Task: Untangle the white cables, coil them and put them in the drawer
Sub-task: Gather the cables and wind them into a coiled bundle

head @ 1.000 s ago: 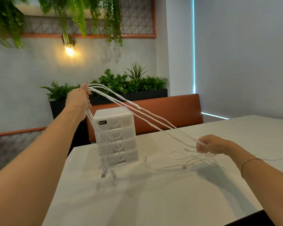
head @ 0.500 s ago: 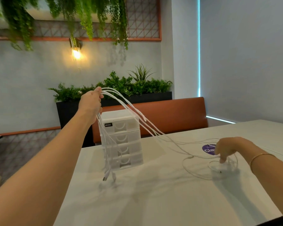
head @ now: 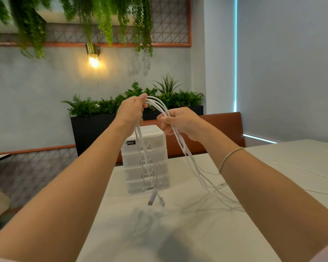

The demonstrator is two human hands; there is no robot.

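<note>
Several white cables (head: pixel 182 146) arch between my two raised hands above the table. My left hand (head: pixel 132 112) grips the bundle at its top; from it, strands hang down in front of the drawer unit, ending in USB plugs (head: pixel 152 200) just above the tabletop. My right hand (head: pixel 180 121) pinches the same strands a little lower and to the right. Below it the cables trail down onto the table and off to the right. The white plastic drawer unit (head: pixel 159 146) stands behind the hanging strands with all its drawers closed.
The white table (head: pixel 159 233) carries the drawer unit near its far edge and loose cable loops (head: pixel 299 169) at the right. Behind are an orange bench (head: pixel 222 123), a black planter (head: pixel 95 129) with green plants, and grey walls.
My right hand has risen from the tabletop and taken hold of the cables close beside my left hand. The cable span between the hands has shortened.
</note>
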